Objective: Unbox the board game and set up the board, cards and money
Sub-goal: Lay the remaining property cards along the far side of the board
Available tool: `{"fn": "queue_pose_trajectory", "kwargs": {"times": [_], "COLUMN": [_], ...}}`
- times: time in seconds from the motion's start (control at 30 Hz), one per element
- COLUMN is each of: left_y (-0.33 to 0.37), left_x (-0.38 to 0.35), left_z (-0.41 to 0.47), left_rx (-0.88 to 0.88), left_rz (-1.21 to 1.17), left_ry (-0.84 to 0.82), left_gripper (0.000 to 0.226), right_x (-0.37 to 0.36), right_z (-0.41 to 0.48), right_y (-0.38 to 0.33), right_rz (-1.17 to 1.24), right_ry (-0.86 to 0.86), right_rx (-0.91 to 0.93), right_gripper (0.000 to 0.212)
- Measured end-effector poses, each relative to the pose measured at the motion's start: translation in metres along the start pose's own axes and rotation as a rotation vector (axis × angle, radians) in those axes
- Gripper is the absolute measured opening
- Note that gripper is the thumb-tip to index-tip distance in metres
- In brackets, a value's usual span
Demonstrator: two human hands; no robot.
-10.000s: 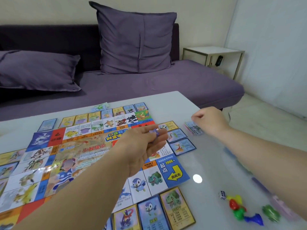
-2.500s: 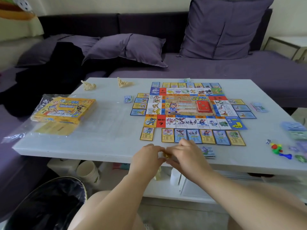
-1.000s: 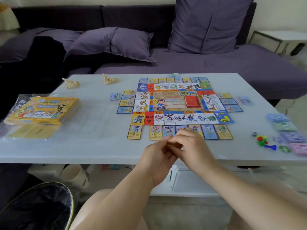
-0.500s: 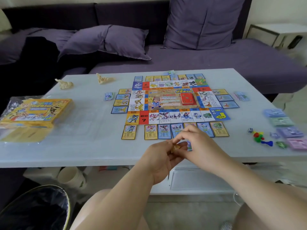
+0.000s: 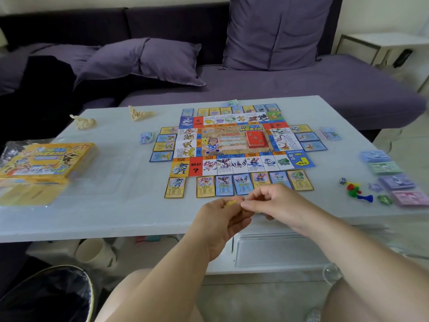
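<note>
Both hands meet over the near table edge. Left hand (image 5: 220, 219): fingers curled, cupping a small yellow scrap (image 5: 231, 202). Right hand (image 5: 276, 203): pinches the same scrap between thumb and fingertips. Identity of the scrap: cannot tell, as it is too small and part hidden; possibly a wrapper or band.

Board (image 5: 234, 145): flat glossy printed sheet, mid-table, spread open. Looks thin and light. Judged to flex if lifted by one corner, so slide it or lift by two opposite edges.

Cards (image 5: 240, 184): small glossy rectangles in rows just beside all four board edges. Red deck (image 5: 256, 140) sits on the board, right of centre. Cards are likely slick on the smooth table (image 5: 116, 219); take them by the short edges or slide them to the rim.

Money (image 5: 390, 177): four pastel stacks at the right side. Thin soft paper, prone to fanning; grip a whole stack across its width.

Pawns (image 5: 355, 192) and die (image 5: 342, 181): hard plastic, just left of the money.

Box (image 5: 44, 161): yellow card, lying on clear film at left. Two crumpled paper wads (image 5: 84, 122) lie beyond it.
</note>
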State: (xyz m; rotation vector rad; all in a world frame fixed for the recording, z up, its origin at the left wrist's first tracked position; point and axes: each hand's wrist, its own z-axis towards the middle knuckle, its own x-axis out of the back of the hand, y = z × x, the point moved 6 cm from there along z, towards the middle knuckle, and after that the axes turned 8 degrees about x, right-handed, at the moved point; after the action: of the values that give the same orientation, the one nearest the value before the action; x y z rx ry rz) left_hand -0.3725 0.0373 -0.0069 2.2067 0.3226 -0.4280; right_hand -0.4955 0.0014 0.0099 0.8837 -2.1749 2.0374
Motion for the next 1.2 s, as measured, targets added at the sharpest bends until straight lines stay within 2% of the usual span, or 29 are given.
{"fn": "queue_pose_trajectory", "kwargs": {"times": [0.23,0.37,0.43,0.53,0.73,0.83,0.97,1.07,1.2], "left_y": [-0.003,0.002,0.006,0.009,0.008,0.010,0.012,0.014,0.018], "left_x": [-0.004,0.001,0.009,0.017,0.015,0.013,0.008,0.002,-0.012], "left_z": [0.003,0.006,0.008,0.011,0.007,0.006,0.007,0.010,0.016], "left_rx": [0.006,-0.026,-0.045,-0.064,0.002,-0.007,-0.044,-0.065,-0.057], "left_rz": [0.036,-0.008,-0.049,-0.127,-0.329,-0.303,-0.237,-0.181,-0.096], "left_ry": [0.008,0.075,0.139,0.166,0.133,0.128,0.103,0.062,-0.023], "left_gripper": [0.013,0.011,0.010,0.015,0.022,0.026,0.022,0.019,0.014], "right_x": [0.005,0.017,0.032,0.039,0.025,0.027,0.039,0.038,0.037], "right_z": [0.003,0.008,0.011,0.014,0.020,0.020,0.013,0.007,0.002], "right_y": [-0.001,0.004,0.004,0.005,0.013,0.011,-0.004,-0.012,-0.015], "right_rz": [0.008,0.132,0.013,-0.283,-0.423,-0.494,-0.445,-0.295,-0.203], "right_ry": [-0.032,0.113,0.200,0.179,0.159,0.197,0.291,0.224,0.150], "right_rx": [0.027,-0.008,0.024,0.070,0.099,0.116,0.175,0.188,0.177], "right_gripper": [0.006,0.009,0.012,0.008,0.005,0.009,0.015,0.019,0.013]}}
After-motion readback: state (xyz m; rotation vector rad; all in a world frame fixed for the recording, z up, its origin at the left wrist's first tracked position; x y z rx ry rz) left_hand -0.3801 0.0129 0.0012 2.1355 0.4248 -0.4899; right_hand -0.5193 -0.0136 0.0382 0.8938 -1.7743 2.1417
